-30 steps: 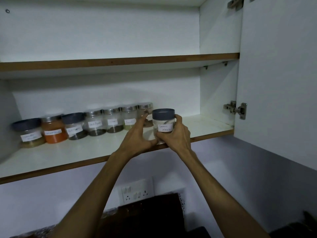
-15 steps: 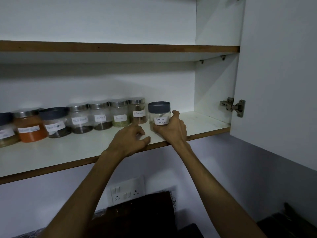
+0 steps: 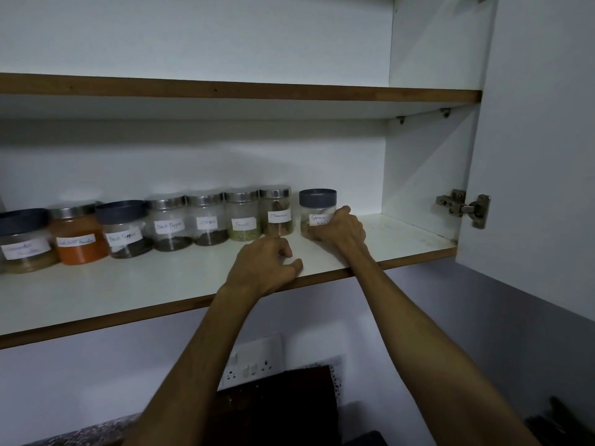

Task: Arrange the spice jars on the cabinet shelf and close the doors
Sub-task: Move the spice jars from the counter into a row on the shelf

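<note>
A row of labelled spice jars stands along the back of the lower shelf (image 3: pixel 161 284). At its right end is the grey-lidded garam masala jar (image 3: pixel 317 204), upright beside the cinnamon jar (image 3: pixel 277 210). My right hand (image 3: pixel 341 228) grips the garam masala jar low on its front right side and covers part of its label. My left hand (image 3: pixel 264 265) rests on the shelf just in front of the cinnamon jar, fingers loosely curled, holding nothing. Further left stand the fennel jar (image 3: pixel 243 217), cloves jar (image 3: pixel 206 218), two black pepper jars and an orange powder jar (image 3: pixel 79 235).
The right cabinet door (image 3: pixel 541 140) stands open, its hinge (image 3: pixel 463 207) at shelf height. The upper shelf (image 3: pixel 225 90) shows nothing on it. Bare shelf lies right of the garam masala jar. Below are a wall socket plate (image 3: pixel 254 362) and a dark object.
The garam masala jar has gone from the shelf's front edge back into the row beside the cinnamon jar. My left hand let go of it and now rests on the shelf.
</note>
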